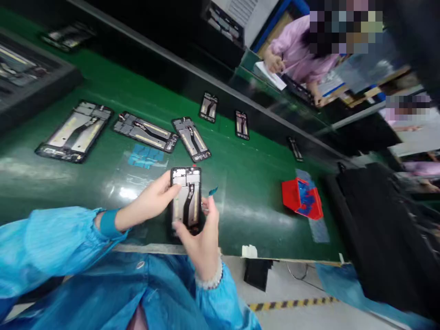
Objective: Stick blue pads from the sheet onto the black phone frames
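Note:
My left hand (151,201) grips the left edge of a phone frame (187,199) with its inner parts facing up, held just above the green conveyor belt (254,183). My right hand (202,236) supports the frame's lower end, thumb on its bottom edge, while its fingers pinch a small blue strip of film (213,190) beside the frame's right side. Both sleeves are blue.
Several more phone frames (74,133) lie on the belt beyond my hands, with blue film scraps (146,156) between. A red bin (302,199) of blue scraps sits to the right. A dark tray (27,78) stands far left. A person in pink (295,50) works across the line.

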A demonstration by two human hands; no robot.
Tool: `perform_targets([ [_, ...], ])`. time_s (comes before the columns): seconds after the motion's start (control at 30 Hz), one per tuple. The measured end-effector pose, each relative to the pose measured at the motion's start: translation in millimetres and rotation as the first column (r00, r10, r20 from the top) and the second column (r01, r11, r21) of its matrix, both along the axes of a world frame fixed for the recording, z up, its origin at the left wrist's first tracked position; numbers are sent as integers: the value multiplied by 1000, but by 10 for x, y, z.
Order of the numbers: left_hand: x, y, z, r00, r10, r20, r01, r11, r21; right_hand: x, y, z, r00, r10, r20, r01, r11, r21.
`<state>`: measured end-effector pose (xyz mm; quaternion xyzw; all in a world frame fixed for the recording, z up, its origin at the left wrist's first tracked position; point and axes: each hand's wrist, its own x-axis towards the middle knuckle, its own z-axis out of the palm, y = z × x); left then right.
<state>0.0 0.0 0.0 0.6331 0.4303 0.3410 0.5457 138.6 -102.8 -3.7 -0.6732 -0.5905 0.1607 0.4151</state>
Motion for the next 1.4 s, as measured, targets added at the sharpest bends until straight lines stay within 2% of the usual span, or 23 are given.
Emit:
perform_targets([
  [0.07, -21, 6, 18, 998, -54, 15, 55, 998, -26, 106, 123, 120, 997, -53, -51, 56, 997, 47],
  [0.13, -27, 3, 32, 995, -86, 45, 89, 994, -65, 184, 261, 214, 994, -57, -94, 61, 997, 42],
  [0.27, -8, -27, 45, 985, -89, 146, 113, 980, -166, 211, 521, 284, 986, 50, -158, -65, 994, -87],
  [0.37, -7, -39, 47, 975, -96, 199, 134, 974, -184, 171, 614, 271, 982, 61, -177, -83, 989, -120],
  [0.7, -45, -24, 75, 984, -80, 159, 110, 976, -188, 154, 648, 266, 978, 87, -192, -115, 983, -141],
  [0.97, -45, -33, 72, 990, -76, 116, 94, 983, -155, 127, 649, 254, 975, 61, -213, -92, 986, -138],
  [1.4, -39, -45, 154, 996, -49, 72, 60, 986, -154, 116, 651, 283, 974, 71, -216, -102, 985, -139],
])
